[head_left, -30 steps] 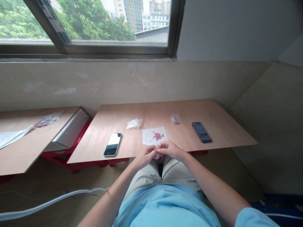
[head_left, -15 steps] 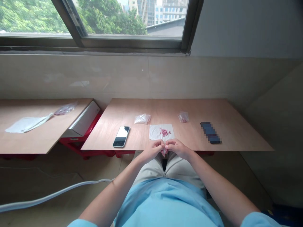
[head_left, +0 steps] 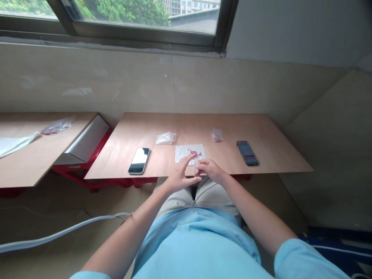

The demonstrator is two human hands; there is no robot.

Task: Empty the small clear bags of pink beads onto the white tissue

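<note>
My right hand (head_left: pixel 211 170) is closed in a pinch at the front edge of the table. Between its fingertips is a small clear plastic bag (head_left: pixel 196 169) with something red in its lower part. Just to the left, my left hand (head_left: pixel 180 176) is open, thumb and fingers spread apart around the bag's side. Whether the left thumb touches the bag, I cannot tell. Behind both hands a white sheet (head_left: pixel 180 152) lies flat, with a cluster of small red bead-like pieces (head_left: pixel 193 152) on it. My left fingers cover part of the sheet.
Clear plastic packets (head_left: pixel 166 138) lie behind the sheet, and another small packet (head_left: pixel 216 135) with red contents sits to the right. A phone (head_left: pixel 139 161) is on the left, a blurred dark object (head_left: pixel 247 153) on the right. A second table (head_left: pixel 35 166) stands to the left.
My left hand has let go of the bag and opened, its fingers now spread over the sheet's edge. My right hand keeps its pinch. The whole view has shifted a little.
</note>
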